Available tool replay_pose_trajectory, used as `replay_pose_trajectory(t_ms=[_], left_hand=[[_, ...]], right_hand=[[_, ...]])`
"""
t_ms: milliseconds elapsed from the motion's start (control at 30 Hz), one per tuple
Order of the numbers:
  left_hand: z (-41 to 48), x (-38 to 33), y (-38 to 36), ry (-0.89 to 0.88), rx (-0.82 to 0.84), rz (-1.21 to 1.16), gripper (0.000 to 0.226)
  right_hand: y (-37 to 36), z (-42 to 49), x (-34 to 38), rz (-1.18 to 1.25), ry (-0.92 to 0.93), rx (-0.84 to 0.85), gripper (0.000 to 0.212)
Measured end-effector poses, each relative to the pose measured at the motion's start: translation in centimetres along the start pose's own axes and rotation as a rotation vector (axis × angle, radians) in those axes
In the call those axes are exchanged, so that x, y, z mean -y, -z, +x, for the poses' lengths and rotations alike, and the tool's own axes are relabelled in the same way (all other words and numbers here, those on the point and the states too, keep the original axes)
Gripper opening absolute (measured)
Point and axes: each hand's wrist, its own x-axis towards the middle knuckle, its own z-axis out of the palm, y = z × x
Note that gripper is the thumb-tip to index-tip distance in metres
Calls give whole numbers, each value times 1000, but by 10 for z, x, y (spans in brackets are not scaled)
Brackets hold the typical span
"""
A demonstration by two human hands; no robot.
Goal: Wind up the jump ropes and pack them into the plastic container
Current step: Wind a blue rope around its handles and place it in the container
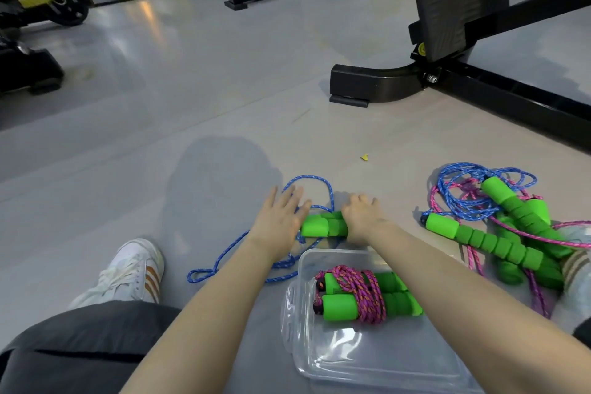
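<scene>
R hand (363,217) fist closed round green handles (323,226) of blue rope (256,253) on floor, L hand (281,217) spread flat, fingers open beside handles, clear container (383,358) w/ wound pink rope (361,293) inside, tangled ropes (499,221) piled at right

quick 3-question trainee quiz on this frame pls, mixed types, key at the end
1. True or false: the clear plastic container already holds a wound pink jump rope.
2. Which hand grips the green foam handles of the blue rope? A) left B) right
3. Fill in: the tangled pile of ropes lies on the person's ____ side.

Key: 1 true. 2 B: the right hand is closed on them; the left hand is open, fingers spread. 3 right.
</scene>
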Motion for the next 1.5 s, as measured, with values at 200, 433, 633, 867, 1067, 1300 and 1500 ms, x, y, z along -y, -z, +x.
replay_pose_trajectory(t_ms=[200,433,633,867,1067,1300,1500], left_hand=[[4,9,27,112,-59,-433,41],[13,11,152,-42,13,-1286,40],[-16,18,235,-108,45,-1657,23],[-45,33,287,149,-407,-1710,15],[-79,50,322,275,-763,-1925,20],[-103,84,338,119,-736,-2046,14],[-120,107,344,90,-784,-2166,7]], right_hand=[[27,-26,-20,-174,7,-350,60],[125,-73,-55,-479,516,-1116,20],[207,-130,-76,-712,511,-1405,30],[225,-189,-58,957,333,-1104,93],[218,-206,-9,1528,439,-301,91],[254,-206,23,1518,517,-257,79],[255,-203,45,1456,579,-44,9]])
